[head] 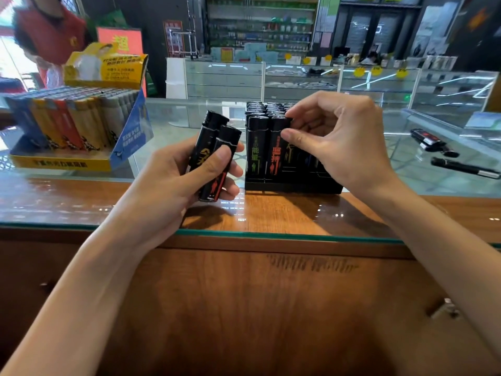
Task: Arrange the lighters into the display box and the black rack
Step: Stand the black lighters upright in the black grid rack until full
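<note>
Coloured lighters (67, 123) are being shown in the display box (65, 163) at left. In the central black rack (292, 187), a front-row lighter (278, 158) is being pinched by the right hand (339, 142); two black lighters (217, 158) are being gripped by the left hand (173, 180).

Glass counter (271, 213), stocked shelves (260, 25), person in red (51, 31)

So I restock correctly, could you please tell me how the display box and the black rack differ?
The display box is yellow-and-blue cardboard with a raised printed flap; the black rack is a plain low tray. The box's lighters are blue, yellow, red and grey and lean back; the rack's lighters are black and stand upright. Both hold rows of lighters on the glass counter.
</note>
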A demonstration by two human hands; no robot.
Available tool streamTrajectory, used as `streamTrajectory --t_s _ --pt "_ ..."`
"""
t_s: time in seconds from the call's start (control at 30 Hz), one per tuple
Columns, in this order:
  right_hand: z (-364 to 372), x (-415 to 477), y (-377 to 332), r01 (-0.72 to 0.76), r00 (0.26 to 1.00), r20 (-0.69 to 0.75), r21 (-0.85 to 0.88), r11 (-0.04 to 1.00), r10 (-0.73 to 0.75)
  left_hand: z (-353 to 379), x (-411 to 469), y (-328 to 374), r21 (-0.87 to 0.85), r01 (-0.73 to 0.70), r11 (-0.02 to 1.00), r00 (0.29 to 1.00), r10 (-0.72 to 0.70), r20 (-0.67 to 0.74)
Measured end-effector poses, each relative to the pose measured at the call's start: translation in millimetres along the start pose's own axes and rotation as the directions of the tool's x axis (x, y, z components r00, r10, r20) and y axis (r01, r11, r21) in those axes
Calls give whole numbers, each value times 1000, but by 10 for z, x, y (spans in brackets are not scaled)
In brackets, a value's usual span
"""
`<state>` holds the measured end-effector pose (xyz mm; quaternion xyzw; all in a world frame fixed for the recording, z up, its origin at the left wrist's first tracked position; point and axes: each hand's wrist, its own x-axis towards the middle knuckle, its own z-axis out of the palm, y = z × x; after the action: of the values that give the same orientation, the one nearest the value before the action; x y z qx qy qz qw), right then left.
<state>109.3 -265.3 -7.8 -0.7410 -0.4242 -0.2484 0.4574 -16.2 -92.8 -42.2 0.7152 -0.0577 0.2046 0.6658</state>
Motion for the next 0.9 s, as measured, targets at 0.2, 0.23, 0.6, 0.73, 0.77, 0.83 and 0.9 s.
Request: streamTrajectory --t_s 0.2,0.23,0.6,0.73,0.77,0.83,0.9 --pt "2 10 -3 -9 1000 10 6 1000 8 14 -6 22 9 13 1000 1000 -13 -10" --pt "-1 10 -1 -12 1000 12 10 1000 12 16 -6 26 10 15 1000 1000 -14 -12" --pt "5 -57 -17 -25 999 -25 15 1000 25 12 3 39 28 32 999 999 -31 -12" --pt "10 -92 -113 -14 998 -60 49 999 17 35 14 25 18 42 999 999 -42 -12" --pt "19 -94 -149 -33 999 -17 101 994 35 44 15 25 8 42 999 999 -42 -11" --pt "46 -103 -226 -93 991 117 230 969 68 65 16 30 -4 35 999 999 -35 -13" --pt "81 -118 -288 -143 970 232 308 941 72 87 13 41 -2 13 1000 1000 -13 -22"
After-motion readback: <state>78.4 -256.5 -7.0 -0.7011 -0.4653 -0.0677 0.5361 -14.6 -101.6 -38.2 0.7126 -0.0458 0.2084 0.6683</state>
